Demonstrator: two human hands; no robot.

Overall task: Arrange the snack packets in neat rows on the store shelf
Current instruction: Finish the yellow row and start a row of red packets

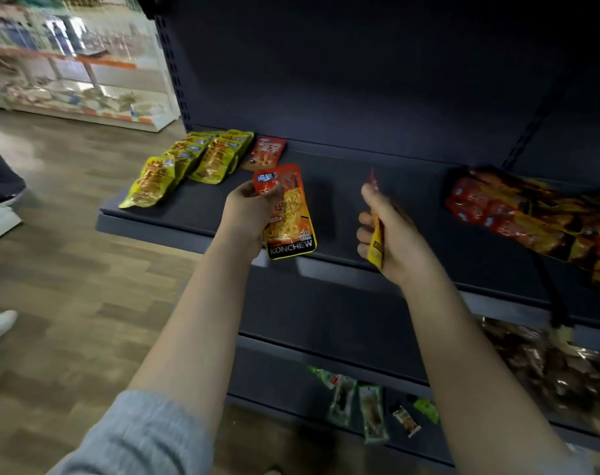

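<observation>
My left hand (248, 216) grips an orange-and-yellow snack packet (290, 214) marked KONCHEW, face towards me, above the front of the dark shelf (188, 207). My right hand (391, 234) holds a second packet (376, 243) edge-on, its red top poking above my fingers. At the shelf's back left, yellow packets (192, 162) stand in two overlapping rows. One red-orange packet (266, 153) leans beside them against the back panel. A loose heap of red-orange packets (531, 217) lies on the shelf's right side.
A lower shelf holds several small green and clear packets (367, 406) and a brown pile (548, 365) at right. Wooden floor lies to the left, with another person's shoe (0, 325) and trouser leg (0, 176). A pale display rack (72, 63) stands far left.
</observation>
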